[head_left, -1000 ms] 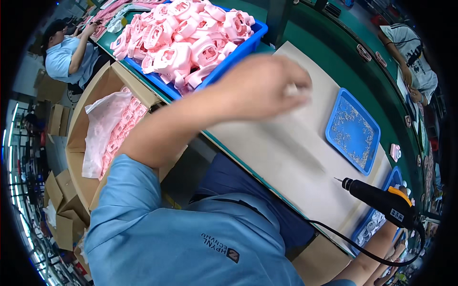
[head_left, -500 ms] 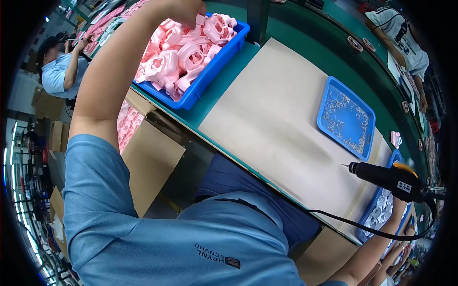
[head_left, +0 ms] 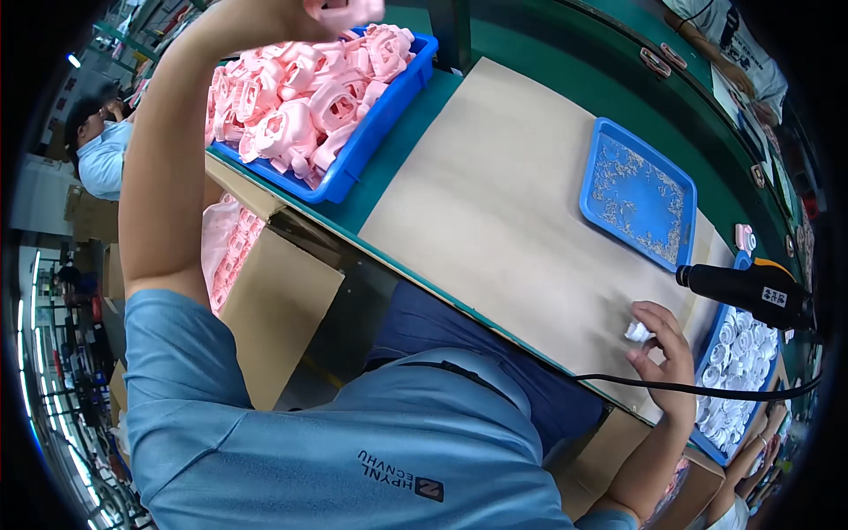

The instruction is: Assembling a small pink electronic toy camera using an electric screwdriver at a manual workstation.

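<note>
The left hand [head_left: 290, 18], partly cut off by the upper edge of the view, has hold of a pink piece [head_left: 355, 13] above the far end of a blue crate [head_left: 380, 124]; how far its fingers close cannot be told. The crate is heaped above its rim with pink molded shells [head_left: 287, 132] that have square and round openings, lying at all angles.

The right hand [head_left: 670, 358] is half curled, thumb and fingers bent toward each other, with a small white piece [head_left: 636, 331] at the fingertips, over a beige sheet [head_left: 503, 203] on the bench [head_left: 397, 172].

A shallow blue tray [head_left: 645, 196] lies on the sheet's far side, its floor scattered with small metal screws, thicker toward the sides and thin in the middle. At the right end, a second blue tray [head_left: 720, 457] is filled with round white parts [head_left: 738, 362]. A black power screwdriver [head_left: 742, 287] hangs between the two trays.

Below the bench's left end, a cardboard box [head_left: 283, 309] with a flap folded out contains rows of pink parts [head_left: 238, 247] and a pale sheet [head_left: 215, 234].
</note>
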{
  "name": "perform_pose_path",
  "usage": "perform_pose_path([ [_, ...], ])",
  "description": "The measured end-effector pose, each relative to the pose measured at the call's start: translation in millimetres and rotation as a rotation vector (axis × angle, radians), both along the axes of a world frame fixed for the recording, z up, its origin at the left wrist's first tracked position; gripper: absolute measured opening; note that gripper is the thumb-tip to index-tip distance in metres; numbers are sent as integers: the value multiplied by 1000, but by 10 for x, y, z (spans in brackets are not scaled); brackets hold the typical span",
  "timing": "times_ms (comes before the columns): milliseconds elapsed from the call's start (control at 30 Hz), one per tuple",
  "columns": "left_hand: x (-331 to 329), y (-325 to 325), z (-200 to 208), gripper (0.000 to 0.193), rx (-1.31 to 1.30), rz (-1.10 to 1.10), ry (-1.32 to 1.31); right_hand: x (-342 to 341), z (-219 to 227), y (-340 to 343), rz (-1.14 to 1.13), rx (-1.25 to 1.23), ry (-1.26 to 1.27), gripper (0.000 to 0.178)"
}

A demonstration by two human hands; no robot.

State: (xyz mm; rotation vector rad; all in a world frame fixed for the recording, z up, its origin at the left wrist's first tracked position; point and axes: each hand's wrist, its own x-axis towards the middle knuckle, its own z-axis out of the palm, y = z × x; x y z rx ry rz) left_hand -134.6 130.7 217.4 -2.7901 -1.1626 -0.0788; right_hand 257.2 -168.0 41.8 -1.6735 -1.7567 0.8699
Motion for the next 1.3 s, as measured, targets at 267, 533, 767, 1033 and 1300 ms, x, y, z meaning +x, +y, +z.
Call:
perform_pose_path([
  [267,1147,-1178,-1885,43,-515,-254,-812,-810,-109,604,-24,31,748,43],
  [533,1534,-1497,-2195,52,-1366,-146,-1457,-748,-368,628,-96,148,973,48],
  [767,1421,-1591,-2376,12,-2117,-109,-1647,-645,-423,616,-18,151,972,44],
  [1033,1398,-1575,-2304,31,-2132,-26,-1640,-711,-399,545,-82,260,944,36],
  [1300,1411,-1577,-2383,39,-2045,-154,-1657,-690,-353,446,-126,393,438,37],
])
